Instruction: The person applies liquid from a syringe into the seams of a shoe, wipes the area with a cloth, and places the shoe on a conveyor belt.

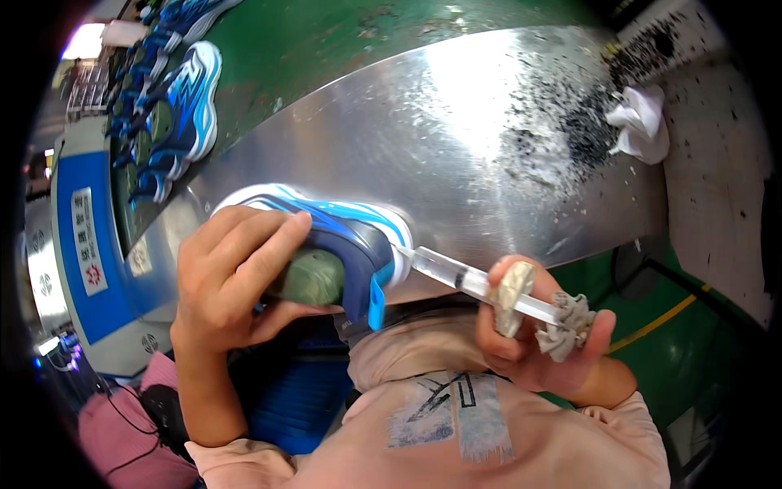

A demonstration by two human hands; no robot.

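The curved metal surface (456,138) spans the upper frame, with dark grit scattered toward 2 o'clock. Beside that grit lies a crumpled white cloth (642,122). At 10 o'clock a row of blue shoes (175,106) rests on the green belt (326,41). At centre, a blue and white shoe (342,236) sits against the lower edge of the surface, on a grey-green last (314,277). The left hand (232,281) has its fingers wrapped around the shoe's heel end, holding it. The right hand (538,334), at 4 o'clock from the shoe, has its fingers closed on a clear syringe (472,281), whose tip touches the shoe's white sole edge. Grey hardened residue (566,326) clings to the syringe's rear end.
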